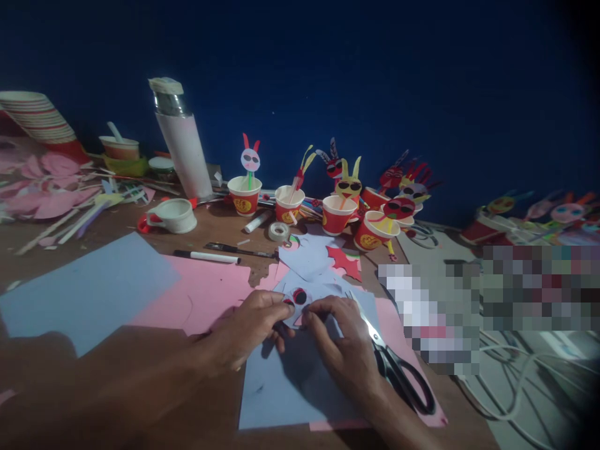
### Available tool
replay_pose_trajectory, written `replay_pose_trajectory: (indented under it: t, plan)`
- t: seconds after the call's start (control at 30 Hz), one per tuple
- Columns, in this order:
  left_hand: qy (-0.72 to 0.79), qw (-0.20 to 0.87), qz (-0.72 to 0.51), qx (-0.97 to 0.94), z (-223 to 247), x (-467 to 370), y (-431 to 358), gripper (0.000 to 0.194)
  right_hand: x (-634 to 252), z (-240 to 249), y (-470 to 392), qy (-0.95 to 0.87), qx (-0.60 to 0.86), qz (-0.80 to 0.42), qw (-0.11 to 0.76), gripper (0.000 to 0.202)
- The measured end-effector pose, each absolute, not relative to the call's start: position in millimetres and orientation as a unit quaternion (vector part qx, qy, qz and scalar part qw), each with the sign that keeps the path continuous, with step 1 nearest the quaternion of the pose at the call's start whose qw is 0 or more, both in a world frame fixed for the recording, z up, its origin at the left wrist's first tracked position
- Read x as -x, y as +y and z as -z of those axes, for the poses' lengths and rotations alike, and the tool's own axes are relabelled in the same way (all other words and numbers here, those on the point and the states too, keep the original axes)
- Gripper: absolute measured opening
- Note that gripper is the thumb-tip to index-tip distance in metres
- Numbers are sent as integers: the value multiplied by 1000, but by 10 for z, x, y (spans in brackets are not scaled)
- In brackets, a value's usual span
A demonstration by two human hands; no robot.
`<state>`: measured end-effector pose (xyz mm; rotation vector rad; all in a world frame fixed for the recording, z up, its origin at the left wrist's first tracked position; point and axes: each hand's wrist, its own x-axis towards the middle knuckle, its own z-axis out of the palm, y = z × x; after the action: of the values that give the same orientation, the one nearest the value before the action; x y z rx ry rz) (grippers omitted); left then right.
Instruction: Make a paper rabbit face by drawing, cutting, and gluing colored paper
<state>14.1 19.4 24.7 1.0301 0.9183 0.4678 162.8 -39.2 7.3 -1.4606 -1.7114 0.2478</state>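
My left hand (pixel 257 322) pinches the left edge of a pale round paper face (pixel 293 312), its thumb lying over one of the two dark, red-rimmed eyes. At the face's lower part, the closed fingertips of my right hand (pixel 344 331) hold a small pink paper piece (pixel 299 320); most of its outline is hidden. Black-handled scissors (pixel 398 369) lie beside my right hand, blades pointing away. Under both hands is a sheet of light blue paper (pixel 276 400), with pink paper (pixel 206 300) partly beneath it. Pale and red scraps (pixel 345 262) lie just beyond the face.
Red paper cups (pixel 244 200) bearing paper animal faces on straws line the back. A tall flask (pixel 182 147), a pale mug (pixel 175 215) and stacked cups (pixel 40 119) stand left. A marker (pixel 206 257) and tape roll (pixel 279 232) lie mid-table; white cables (pixel 510 400) loop at right.
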Motion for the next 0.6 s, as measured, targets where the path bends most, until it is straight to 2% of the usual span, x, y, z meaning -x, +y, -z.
replay_pose_trajectory:
  t: [0.6]
  plan:
    - [408, 735, -212, -498, -161, -135, 190, 20, -1619, -59, -382, -671, 603, -115, 416, 9]
